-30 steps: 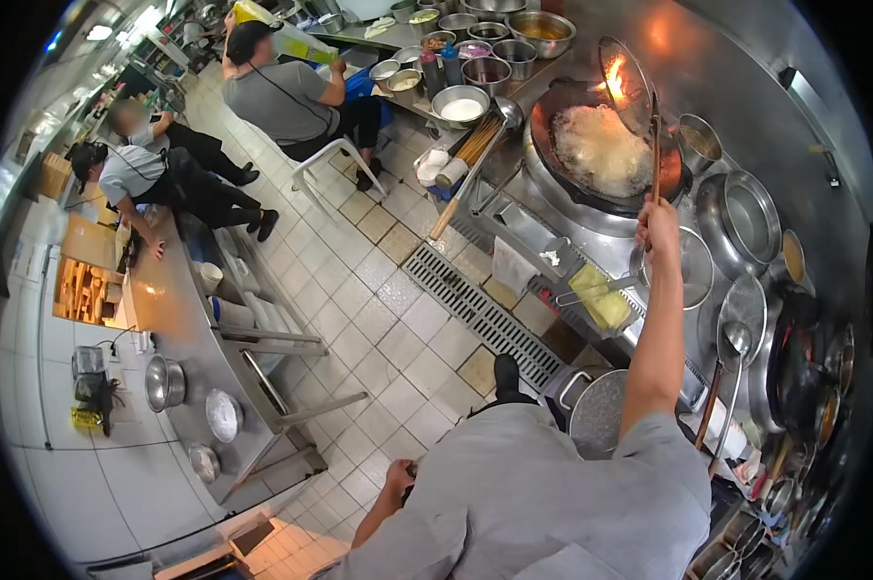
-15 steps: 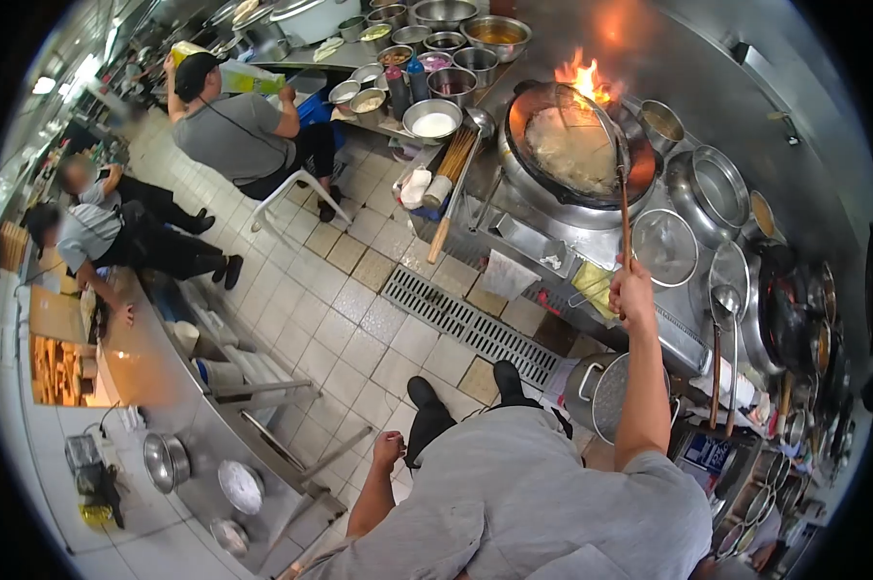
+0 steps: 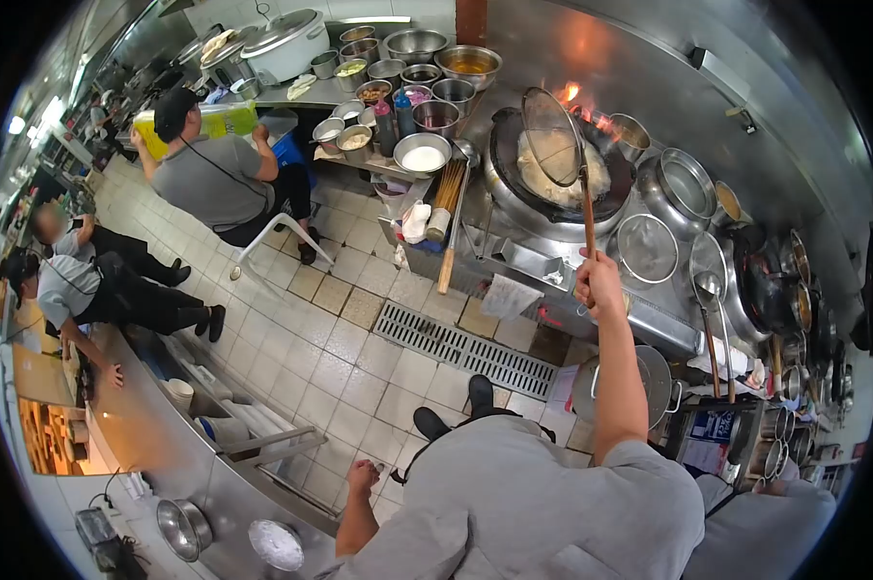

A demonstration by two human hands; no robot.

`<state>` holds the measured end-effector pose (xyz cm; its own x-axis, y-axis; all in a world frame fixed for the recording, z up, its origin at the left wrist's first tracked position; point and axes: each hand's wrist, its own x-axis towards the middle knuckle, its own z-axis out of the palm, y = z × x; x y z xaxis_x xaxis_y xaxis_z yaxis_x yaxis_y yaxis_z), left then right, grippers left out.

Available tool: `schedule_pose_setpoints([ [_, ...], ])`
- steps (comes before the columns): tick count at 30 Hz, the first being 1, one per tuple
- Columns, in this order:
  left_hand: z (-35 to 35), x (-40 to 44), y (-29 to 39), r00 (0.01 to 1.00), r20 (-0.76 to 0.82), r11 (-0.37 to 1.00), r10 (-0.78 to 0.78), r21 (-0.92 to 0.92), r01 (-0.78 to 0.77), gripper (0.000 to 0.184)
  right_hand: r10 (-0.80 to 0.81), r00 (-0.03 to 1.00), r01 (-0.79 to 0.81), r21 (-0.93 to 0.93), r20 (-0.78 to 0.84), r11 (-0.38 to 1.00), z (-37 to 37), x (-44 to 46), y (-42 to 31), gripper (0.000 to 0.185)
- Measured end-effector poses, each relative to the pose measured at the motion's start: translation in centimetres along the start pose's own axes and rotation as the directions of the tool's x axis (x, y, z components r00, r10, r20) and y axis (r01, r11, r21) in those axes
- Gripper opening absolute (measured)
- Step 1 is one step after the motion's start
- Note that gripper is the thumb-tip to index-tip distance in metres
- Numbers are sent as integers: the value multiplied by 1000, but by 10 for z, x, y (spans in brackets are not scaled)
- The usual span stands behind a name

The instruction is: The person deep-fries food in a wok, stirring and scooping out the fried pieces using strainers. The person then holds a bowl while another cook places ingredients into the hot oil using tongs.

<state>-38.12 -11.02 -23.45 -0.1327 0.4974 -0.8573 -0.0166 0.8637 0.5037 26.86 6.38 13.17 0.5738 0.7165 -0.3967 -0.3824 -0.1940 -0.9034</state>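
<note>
My right hand [image 3: 601, 283] is closed around the long wooden handle of a mesh strainer [image 3: 552, 135]. The strainer's round head is tilted up above a large wok [image 3: 605, 209] on the burner. Inside the wok lies pale, foamy food [image 3: 579, 184], partly hidden behind the mesh. Flames [image 3: 573, 93] rise at the wok's far edge. My left hand [image 3: 363, 476] hangs low beside my body with curled fingers, away from the stove; what it holds, if anything, I cannot make out.
Bowls of ingredients, including one of white contents [image 3: 423, 153], crowd the counter beyond the stove. A ladle [image 3: 709, 285] and a second strainer [image 3: 647, 248] rest at right. A lidded pot [image 3: 639, 387] stands near my right arm. Co-workers [image 3: 209, 159] occupy the left side; another person [image 3: 765, 527] is behind me.
The strainer head has lifted and tilted up, its handle shifting left with my right hand. The food shows more gathered in the wok, and the flames are smaller. Another person appears at lower right.
</note>
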Motion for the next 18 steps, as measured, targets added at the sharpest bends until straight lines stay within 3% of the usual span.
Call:
schedule_pose_setpoints([
  [3, 14, -14, -1, 996, -58, 982, -64, 174, 74, 18, 13, 1000, -12, 55, -22, 998, 9, 42, 14, 23],
  [5, 26, -19, 5, 998, 42, 986, -37, 162, 30, 17, -8, 1000, 8, 8, 8, 1000, -2, 88, 24, 26],
  [7, 37, -9, 10, 988, 155, 978, 6, 206, -39, 18, -29, 998, 25, 83, 53, 996, -10, 94, 1, 25],
  [8, 44, -5, 14, 987, 150, 992, 56, 103, -72, 23, -51, 999, 51, 50, 5, 997, -15, 82, -12, 27],
  [12, 74, -19, 68, 994, 81, 997, 69, 13, -70, 29, -172, 962, 133, -188, -210, 973, -31, 30, -32, 29],
  [16, 78, -20, 84, 991, 58, 990, 120, 64, -124, 28, -56, 971, -8, -267, -232, 964, -58, 45, -6, 19],
  [18, 77, -16, 84, 990, 74, 989, 118, 85, -124, 28, -108, 965, 33, -296, -240, 955, -55, 87, 20, 13],
])
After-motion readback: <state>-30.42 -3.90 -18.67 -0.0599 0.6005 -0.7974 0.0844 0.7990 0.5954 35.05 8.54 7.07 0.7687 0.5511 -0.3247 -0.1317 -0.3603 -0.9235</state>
